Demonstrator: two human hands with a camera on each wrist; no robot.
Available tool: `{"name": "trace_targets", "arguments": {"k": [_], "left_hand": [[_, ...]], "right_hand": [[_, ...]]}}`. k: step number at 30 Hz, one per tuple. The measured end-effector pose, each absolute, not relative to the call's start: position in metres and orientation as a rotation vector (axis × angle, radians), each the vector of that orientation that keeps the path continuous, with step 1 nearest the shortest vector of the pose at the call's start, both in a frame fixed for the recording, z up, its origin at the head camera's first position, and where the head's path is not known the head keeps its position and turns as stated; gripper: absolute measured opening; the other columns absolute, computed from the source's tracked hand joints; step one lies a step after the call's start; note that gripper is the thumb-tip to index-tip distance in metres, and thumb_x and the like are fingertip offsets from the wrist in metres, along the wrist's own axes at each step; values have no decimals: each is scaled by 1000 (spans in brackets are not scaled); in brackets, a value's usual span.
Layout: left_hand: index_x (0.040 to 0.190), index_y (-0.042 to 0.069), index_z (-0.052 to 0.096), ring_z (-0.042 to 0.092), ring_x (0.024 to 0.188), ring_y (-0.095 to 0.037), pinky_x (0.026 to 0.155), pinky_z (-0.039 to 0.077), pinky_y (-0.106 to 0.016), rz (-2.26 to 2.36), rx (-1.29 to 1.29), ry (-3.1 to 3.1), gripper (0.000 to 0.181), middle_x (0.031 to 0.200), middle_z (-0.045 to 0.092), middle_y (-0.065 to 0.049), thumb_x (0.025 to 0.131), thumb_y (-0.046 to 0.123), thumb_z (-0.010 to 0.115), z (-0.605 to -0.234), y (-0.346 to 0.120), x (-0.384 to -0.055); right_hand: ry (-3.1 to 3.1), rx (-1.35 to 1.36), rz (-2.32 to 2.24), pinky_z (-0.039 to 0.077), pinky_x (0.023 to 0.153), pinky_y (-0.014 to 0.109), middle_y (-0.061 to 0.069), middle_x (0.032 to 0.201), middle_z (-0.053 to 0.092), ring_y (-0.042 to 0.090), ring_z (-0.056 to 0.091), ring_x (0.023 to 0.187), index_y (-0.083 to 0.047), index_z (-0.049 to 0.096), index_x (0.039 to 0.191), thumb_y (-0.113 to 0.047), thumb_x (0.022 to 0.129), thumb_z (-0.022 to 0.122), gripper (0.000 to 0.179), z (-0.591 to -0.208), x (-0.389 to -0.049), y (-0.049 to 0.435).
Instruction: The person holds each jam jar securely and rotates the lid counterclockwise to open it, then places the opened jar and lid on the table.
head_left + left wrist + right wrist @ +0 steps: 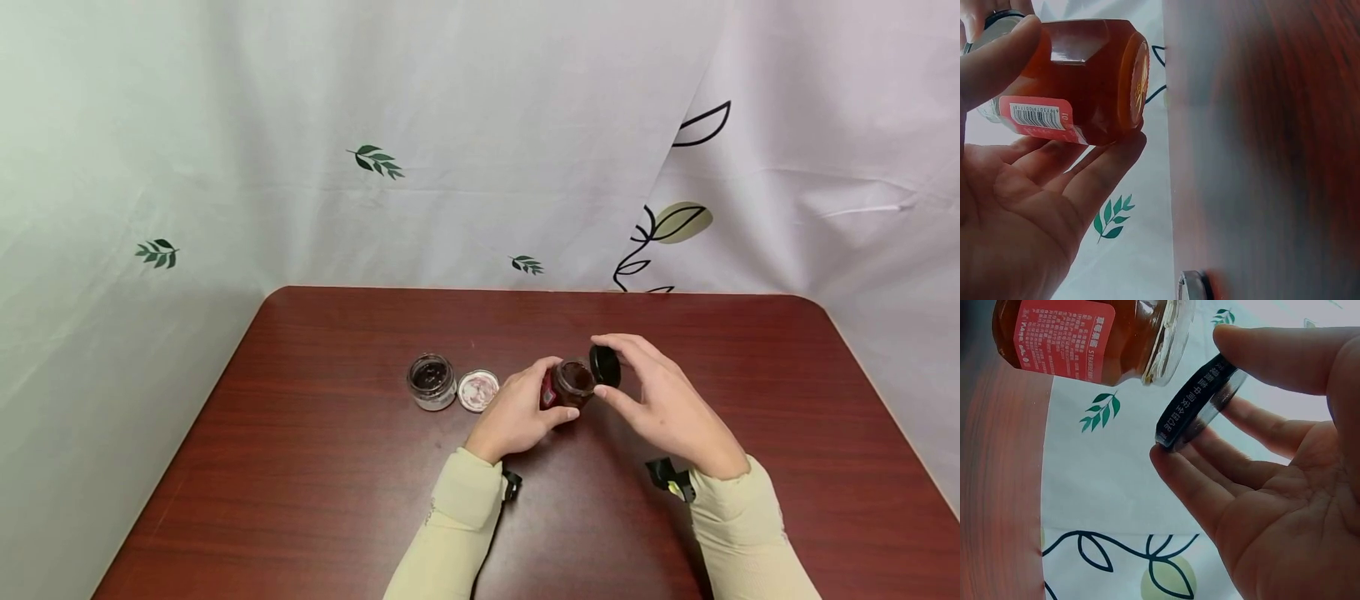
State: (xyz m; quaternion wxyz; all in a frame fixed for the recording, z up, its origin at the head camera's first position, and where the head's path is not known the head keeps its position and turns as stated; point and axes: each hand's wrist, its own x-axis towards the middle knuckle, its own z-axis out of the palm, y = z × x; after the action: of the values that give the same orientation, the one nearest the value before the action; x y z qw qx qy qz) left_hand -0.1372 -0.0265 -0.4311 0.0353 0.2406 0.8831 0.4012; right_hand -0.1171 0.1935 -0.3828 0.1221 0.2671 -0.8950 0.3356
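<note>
My left hand (516, 414) holds a glass jar of red-brown jam (575, 377), thumb on one side and fingers on the other. The jar's mouth is uncovered and leans toward my right hand (670, 410). A red label (1069, 340) with white print, including the letters "STRAW", is on its side. Between thumb and fingertips, my right hand pinches a black lid (606, 367) by its edge. In the right wrist view this lid stands on edge, a small gap from the jar's rim. White lettering (1194, 403) runs along the lid's side.
Left of my left hand, an uncovered glass jar (432, 396) with dark contents stands on the reddish-brown table (322, 467). Next to it lies a round lid (478, 390), its stained whitish face up. A pale curtain (465, 208) with leaf prints hangs behind the table's back edge.
</note>
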Motion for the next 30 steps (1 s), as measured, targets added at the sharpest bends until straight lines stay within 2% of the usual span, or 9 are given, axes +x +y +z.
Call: {"name": "trace_targets", "arguments": {"k": [6, 12, 21, 30], "left_hand": [[138, 10, 53, 62, 100, -13, 87, 50, -31, 1233, 727, 2715, 60, 118, 67, -3, 87, 26, 80, -430, -27, -137], [137, 10, 54, 63, 99, -13, 87, 50, -30, 1222, 716, 2731, 61, 117, 67, -3, 85, 26, 82, -431, -28, -138], [137, 9, 53, 63, 95, -11, 83, 50, -28, 1216, 690, 2729, 62, 114, 68, -3, 85, 27, 82, -433, -29, -137], [136, 8, 53, 62, 92, -12, 81, 50, -28, 1224, 684, 2732, 62, 112, 68, -3, 84, 26, 83, -433, -30, -138]], "right_hand": [[-2640, 744, 970, 47, 90, 40, 2, 128, 59, 18, 59, 108, -7, 55, 136, -7, 85, 80, 57, -383, -117, 196], [-2664, 711, 1006, 52, 86, 44, 3, 124, 61, 21, 66, 103, -8, 56, 134, -6, 84, 80, 56, -384, -118, 197], [-2728, 601, 1094, 53, 87, 49, 6, 119, 63, 25, 70, 99, -10, 56, 129, -10, 83, 83, 53, -385, -118, 198], [-2760, 544, 1155, 54, 89, 46, 9, 116, 62, 27, 71, 99, -8, 55, 124, -7, 80, 84, 54, -388, -122, 201]]}}
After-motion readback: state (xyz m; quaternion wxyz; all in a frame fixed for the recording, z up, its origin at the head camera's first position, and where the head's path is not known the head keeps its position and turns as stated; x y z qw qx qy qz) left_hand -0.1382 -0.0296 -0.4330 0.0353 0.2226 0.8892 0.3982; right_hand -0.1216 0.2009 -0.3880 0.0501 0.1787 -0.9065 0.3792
